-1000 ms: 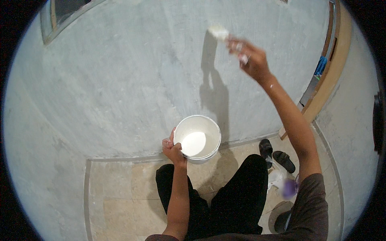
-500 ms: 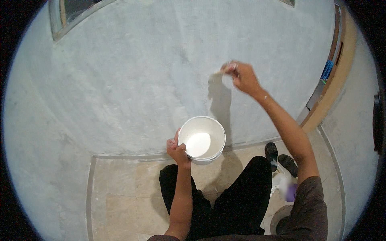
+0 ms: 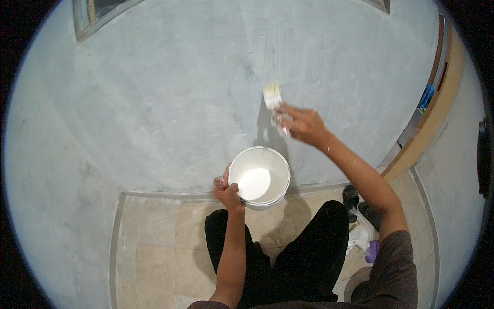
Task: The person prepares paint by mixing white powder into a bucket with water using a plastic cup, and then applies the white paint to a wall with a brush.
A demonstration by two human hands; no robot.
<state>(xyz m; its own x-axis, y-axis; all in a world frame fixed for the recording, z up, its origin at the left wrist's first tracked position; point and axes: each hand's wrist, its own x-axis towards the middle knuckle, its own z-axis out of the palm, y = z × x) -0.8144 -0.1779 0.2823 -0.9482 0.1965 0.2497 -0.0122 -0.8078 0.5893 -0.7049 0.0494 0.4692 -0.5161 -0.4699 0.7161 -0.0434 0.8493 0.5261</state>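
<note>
My left hand point(image 3: 227, 191) grips the rim of a white bucket point(image 3: 280, 180) at its left side, thumb inside the edge. White paint point(image 3: 254, 184) covers part of the bucket's bottom. Above and to the right, my right hand point(image 3: 303, 126) is closed round a paintbrush point(image 3: 272, 96). The brush's pale bristles point up against the grey-white wall point(image 3: 180, 103), and its handle is mostly hidden by my fingers. White smears mark the fingers of my right hand.
Dark shoes point(image 3: 351, 201), a white plastic bag point(image 3: 358, 236) and a purple item point(image 3: 372, 252) lie on the tiled floor point(image 3: 159, 262) to my right. A wooden door frame point(image 3: 419, 139) stands at the right. Window frames point(image 3: 105, 21) edge the top.
My right hand has come down a little, and the brush has turned so its bristles now show pointing up. The left hand still holds the bucket in nearly the same place.
</note>
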